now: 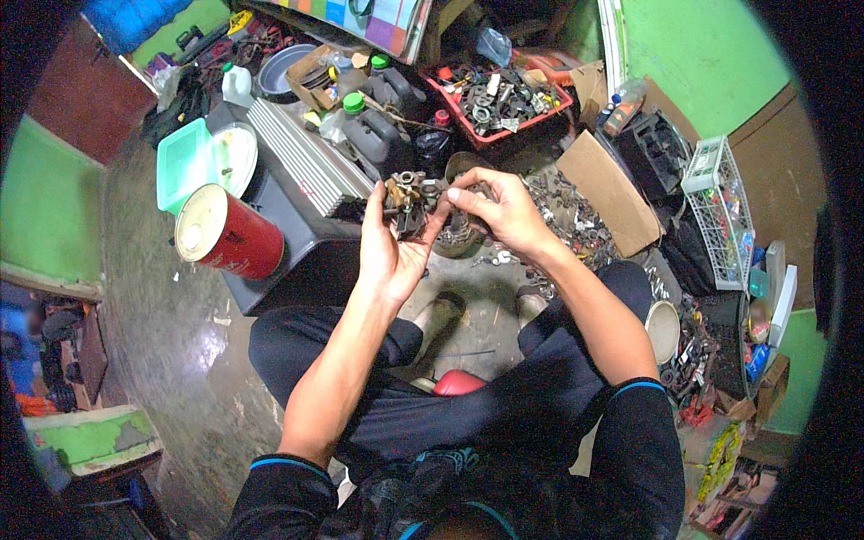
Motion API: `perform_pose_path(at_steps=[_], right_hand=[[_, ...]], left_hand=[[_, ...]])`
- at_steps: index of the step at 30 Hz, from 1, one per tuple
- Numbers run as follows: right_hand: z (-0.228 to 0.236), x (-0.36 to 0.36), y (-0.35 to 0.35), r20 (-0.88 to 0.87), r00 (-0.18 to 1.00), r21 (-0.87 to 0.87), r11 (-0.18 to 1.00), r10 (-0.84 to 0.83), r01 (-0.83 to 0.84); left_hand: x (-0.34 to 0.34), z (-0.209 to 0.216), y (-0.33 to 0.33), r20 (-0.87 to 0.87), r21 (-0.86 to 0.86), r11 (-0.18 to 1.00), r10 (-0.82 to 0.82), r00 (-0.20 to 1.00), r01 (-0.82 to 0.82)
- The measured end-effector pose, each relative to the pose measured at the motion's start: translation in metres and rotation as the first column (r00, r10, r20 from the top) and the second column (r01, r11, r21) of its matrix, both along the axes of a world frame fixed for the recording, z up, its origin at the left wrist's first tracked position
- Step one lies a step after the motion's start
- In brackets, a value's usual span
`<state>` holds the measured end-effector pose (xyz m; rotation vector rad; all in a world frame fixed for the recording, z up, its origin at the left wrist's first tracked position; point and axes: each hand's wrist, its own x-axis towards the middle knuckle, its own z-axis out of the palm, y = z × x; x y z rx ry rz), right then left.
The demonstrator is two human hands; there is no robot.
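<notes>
In front of my knees, my left hand (392, 254) is cupped around a clump of small metal parts (410, 200), some brass-coloured and some dark grey. Its thumb rests along the left side of them. My right hand (506, 214) is closed, thumb and fingers pinched together beside the right edge of the clump, close to the left fingertips. Whatever sits in that pinch is too small to make out. Below and partly behind the right hand stands a round tin (461, 241) with metal pieces in it.
Loose metal pieces (576, 214) cover the floor to the right, beside a cardboard sheet (612, 193). A red crate (499, 135) of parts stands ahead. On the left, a red can (241, 241) stands near a dark box (315, 236); dark jugs (378, 139) are behind.
</notes>
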<state>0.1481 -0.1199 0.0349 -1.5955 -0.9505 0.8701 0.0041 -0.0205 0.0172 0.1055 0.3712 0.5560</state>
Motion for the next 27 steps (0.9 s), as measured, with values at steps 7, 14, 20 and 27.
perform_pose_path(at_steps=[7,14,20,27], right_hand=[[0.003,0.002,-0.003,-0.064,0.997,0.007,0.999,0.049,-0.049],[0.004,0.008,-0.002,-0.29,0.953,0.016,0.996,0.091,-0.09],[-0.007,0.011,0.002,-0.031,0.996,0.103,0.991,-0.088,0.09],[0.005,0.013,-0.001,-0.187,0.943,0.196,0.93,-0.277,0.311]], left_hand=[[-0.001,-0.002,0.001,-0.003,-0.009,1.0,-0.024,1.0,0.024],[-0.004,-0.003,0.004,0.018,0.179,0.964,-0.205,0.979,0.198],[0.0,-0.003,0.0,-0.169,0.285,0.949,-0.091,0.981,0.137],[-0.003,-0.005,0.003,-0.225,0.361,0.916,-0.093,0.97,0.172]])
